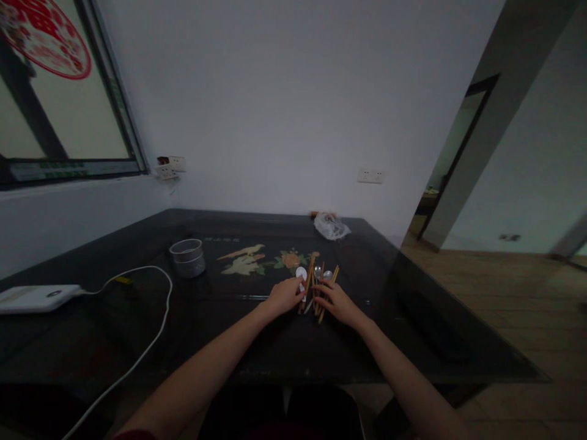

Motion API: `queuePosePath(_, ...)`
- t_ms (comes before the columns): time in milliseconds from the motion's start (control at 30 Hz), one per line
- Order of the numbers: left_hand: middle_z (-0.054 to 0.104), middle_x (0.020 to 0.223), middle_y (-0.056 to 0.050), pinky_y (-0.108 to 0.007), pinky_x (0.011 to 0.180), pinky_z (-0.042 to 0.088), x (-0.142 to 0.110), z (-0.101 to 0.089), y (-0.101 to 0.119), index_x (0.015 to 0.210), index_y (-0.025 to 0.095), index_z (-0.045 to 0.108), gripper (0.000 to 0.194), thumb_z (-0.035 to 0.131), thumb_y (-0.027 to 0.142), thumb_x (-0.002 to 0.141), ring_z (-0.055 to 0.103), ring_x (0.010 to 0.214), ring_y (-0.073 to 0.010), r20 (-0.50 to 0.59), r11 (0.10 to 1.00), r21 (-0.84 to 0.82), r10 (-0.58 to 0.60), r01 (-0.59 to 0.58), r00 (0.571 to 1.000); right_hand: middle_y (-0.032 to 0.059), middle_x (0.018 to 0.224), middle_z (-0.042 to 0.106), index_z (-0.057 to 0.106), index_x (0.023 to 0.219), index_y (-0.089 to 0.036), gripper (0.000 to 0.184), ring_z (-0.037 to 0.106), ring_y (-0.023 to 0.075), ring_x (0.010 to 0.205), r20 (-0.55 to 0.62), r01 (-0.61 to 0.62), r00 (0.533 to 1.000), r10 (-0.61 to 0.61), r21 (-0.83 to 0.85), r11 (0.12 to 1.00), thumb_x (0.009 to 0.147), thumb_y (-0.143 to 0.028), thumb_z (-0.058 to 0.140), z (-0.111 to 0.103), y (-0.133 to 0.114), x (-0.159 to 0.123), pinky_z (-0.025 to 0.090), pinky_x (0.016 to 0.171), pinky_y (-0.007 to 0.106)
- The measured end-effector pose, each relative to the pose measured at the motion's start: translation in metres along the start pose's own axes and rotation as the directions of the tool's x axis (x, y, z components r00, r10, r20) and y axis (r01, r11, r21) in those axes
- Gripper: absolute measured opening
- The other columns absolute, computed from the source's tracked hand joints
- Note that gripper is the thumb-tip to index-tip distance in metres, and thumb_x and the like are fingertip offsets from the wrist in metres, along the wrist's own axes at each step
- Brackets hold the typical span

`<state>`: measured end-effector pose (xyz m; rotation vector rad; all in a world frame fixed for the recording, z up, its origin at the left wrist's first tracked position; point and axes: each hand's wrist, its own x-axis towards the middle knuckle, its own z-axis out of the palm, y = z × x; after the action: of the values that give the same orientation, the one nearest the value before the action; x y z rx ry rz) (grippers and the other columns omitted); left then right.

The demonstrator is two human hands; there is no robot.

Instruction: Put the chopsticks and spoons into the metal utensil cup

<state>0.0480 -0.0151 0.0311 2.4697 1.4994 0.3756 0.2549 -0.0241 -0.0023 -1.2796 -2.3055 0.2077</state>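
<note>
A loose bunch of wooden chopsticks (309, 276) lies on the dark table in front of me, with several spoons among them. My left hand (285, 296) is at the left side of the bunch, its fingers bent against a white spoon (301, 272) and the chopsticks beside it. From the right, my right hand (340, 302) reaches over the other chopsticks, its curled fingers gripping them. Two metal spoons, one with its bowl (318, 271) near the middle and another (327, 275) further right, stick out past my fingers. Parts of the handles are hidden under both hands.
A clear round container (188, 259) stands left on the table (247, 354). A white device (39, 298) with a white cable (166, 305) lies further left. A crumpled plastic bag (331, 226) is at the back, near the wall. A dark flat object (431, 324) lies at right.
</note>
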Motion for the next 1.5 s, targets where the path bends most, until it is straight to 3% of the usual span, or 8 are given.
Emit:
queuePosePath(533,0.066,0.101,-0.008,-0.029,0.074,0.047,-0.001,-0.001,0.001,0.106,0.024,0.054,0.025,0.042,0.036,0.088,0.063,0.093,-0.0221,-0.002,0.998,0.06,0.02,-0.02,1.0,0.0111,0.134,0.046,0.055,0.125,-0.023,0.038,0.041,0.0213,0.127,0.08,0.094,0.992,-0.102,0.1,0.991,0.091,-0.038,0.047,-0.002,0.001,0.009,0.033,0.107,0.039)
queuePosePath(800,0.067,0.101,-0.007,-0.027,0.072,0.046,-0.003,0.001,0.003,0.105,0.025,0.054,0.024,0.043,0.037,0.088,0.064,0.091,-0.021,-0.01,0.995,0.1,0.022,-0.021,1.0,0.0115,0.133,0.048,0.057,0.123,-0.023,0.037,0.042,0.024,0.126,0.062,0.111,0.991,-0.121,0.146,0.983,0.09,-0.039,0.048,-0.002,0.006,0.01,0.033,0.106,0.043)
queuePosePath(1500,0.069,0.093,-0.004,-0.024,0.069,0.044,-0.001,-0.003,0.0,0.1,0.025,0.059,0.022,0.042,0.035,0.088,0.064,0.082,-0.0176,-0.079,0.999,0.014,0.035,-0.034,0.996,0.0124,0.127,0.053,0.064,0.112,-0.022,0.031,0.046,0.0261,0.122,-0.005,0.112,0.994,-0.112,0.107,0.988,0.088,-0.037,0.053,-0.008,0.0,0.005,0.036,0.104,0.046)
